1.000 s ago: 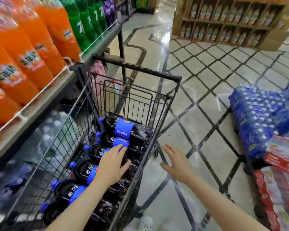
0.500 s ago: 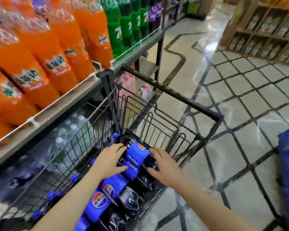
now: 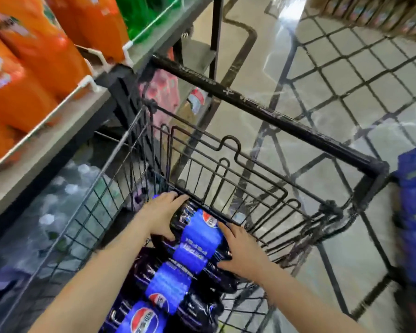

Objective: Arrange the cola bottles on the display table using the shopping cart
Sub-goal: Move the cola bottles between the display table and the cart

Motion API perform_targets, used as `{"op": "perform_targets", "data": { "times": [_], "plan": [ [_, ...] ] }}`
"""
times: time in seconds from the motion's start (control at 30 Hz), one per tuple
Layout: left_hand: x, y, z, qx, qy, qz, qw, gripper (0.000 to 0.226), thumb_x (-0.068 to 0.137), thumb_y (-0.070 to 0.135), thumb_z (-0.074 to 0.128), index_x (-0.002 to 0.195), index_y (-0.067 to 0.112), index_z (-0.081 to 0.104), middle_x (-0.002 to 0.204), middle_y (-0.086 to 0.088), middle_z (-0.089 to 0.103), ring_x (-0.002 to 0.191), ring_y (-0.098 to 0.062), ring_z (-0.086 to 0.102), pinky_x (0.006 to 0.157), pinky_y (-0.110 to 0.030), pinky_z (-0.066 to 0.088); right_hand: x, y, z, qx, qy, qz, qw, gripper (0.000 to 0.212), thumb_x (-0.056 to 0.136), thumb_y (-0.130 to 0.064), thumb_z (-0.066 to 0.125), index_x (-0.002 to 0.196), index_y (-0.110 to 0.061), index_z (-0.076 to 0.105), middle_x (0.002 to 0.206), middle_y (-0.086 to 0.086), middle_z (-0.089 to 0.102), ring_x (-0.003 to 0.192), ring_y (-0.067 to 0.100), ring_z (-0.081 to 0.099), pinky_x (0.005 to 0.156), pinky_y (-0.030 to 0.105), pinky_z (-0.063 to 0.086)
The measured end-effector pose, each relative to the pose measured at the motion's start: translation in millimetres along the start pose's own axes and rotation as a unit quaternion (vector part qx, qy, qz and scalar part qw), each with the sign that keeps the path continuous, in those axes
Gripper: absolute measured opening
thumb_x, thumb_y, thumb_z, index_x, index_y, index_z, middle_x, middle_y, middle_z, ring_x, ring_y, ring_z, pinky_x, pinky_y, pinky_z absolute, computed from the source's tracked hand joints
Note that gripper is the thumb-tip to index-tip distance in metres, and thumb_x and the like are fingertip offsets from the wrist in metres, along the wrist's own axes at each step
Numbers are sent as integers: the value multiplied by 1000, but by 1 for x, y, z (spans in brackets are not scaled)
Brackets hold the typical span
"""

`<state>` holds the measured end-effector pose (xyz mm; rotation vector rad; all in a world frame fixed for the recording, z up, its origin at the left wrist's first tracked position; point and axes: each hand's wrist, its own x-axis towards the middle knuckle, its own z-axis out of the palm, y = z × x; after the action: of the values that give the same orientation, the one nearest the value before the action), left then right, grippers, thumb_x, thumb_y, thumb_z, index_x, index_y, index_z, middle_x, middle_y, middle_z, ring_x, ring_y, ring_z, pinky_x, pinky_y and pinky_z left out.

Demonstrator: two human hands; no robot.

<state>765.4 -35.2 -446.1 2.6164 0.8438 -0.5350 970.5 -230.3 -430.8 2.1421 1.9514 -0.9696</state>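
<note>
Both hands have closed in on the topmost cola bottle [image 3: 197,234], the right one coming across from outside the cart.

Left hand [image 3: 162,213] wraps its neck end at 9 o'clock, right hand [image 3: 241,252] cups its base at 3; it lies atop other bottles [image 3: 159,292] in the shopping cart [image 3: 262,109]. Orange sodas [image 3: 34,49] fill the shelf at 10 o'clock. No cola looks shelved yet; I'd say unloading is only starting.
</note>
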Motion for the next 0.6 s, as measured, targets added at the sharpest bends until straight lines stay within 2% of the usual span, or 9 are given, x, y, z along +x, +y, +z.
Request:
{"op": "perform_targets", "data": {
  "times": [0.13, 0.23, 0.3, 0.37, 0.47, 0.53, 0.6],
  "plan": [
    [-36, 15, 9, -14, 42, -29, 999, 128, 44, 65, 78, 151, 17, 28, 134, -11, 42, 120, -30, 45, 103, -39, 43, -3, -5, -5, -15, -13, -9, 1000, 110, 67, -56, 70, 152, -25, 7, 150, 8, 28, 135, 26, 29, 113, 36, 25],
    [-87, 26, 36, -52, 94, -75, 991, 123, 33, 76, 68, 138, 18, 40, 110, -8, 52, 97, -30, 56, 83, -39, 54, -2, -17, -3, -79, -33, -37, 996, 119, 59, -59, 73, 151, -28, 6, 146, 5, 32, 133, 26, 32, 112, 41, 24],
    [-115, 38, 58, -84, 118, -116, 983, 121, 30, 79, 64, 132, 19, 43, 101, -5, 52, 89, -29, 57, 75, -40, 54, 1, -26, 2, -120, -45, -53, 990, 125, 54, -59, 77, 151, -30, 4, 147, 5, 32, 132, 28, 33, 111, 45, 24],
    [-131, 49, 73, -122, 119, -159, 972, 119, 33, 77, 65, 135, 22, 40, 107, -7, 51, 95, -31, 55, 78, -44, 53, 3, -31, 6, -149, -50, -69, 985, 129, 53, -59, 78, 151, -30, 0, 152, 6, 26, 136, 29, 29, 110, 49, 23],
    [-133, 52, 83, -168, 112, -180, 963, 118, 40, 71, 68, 144, 24, 35, 125, -6, 45, 112, -31, 49, 96, -45, 46, 2, -31, 8, -179, -54, -76, 979, 133, 53, -60, 79, 151, -29, -7, 156, 5, 20, 140, 29, 24, 111, 54, 22],
    [-129, 48, 84, -180, 97, -174, 963, 124, 43, 74, 65, 150, 24, 31, 145, -6, 39, 129, -32, 44, 109, -45, 35, 2, -32, 5, -181, -61, -65, 980, 130, 54, -57, 79, 151, -28, -3, 151, 4, 27, 136, 29, 30, 110, 53, 23],
    [-123, 42, 80, -179, 86, -158, 967, 128, 44, 79, 64, 153, 25, 25, 154, -5, 32, 138, -28, 37, 114, -44, 29, 4, -35, 2, -179, -52, -55, 981, 123, 54, -56, 78, 150, -27, 7, 142, 1, 38, 127, 28, 39, 105, 50, 30]
  ]
}}
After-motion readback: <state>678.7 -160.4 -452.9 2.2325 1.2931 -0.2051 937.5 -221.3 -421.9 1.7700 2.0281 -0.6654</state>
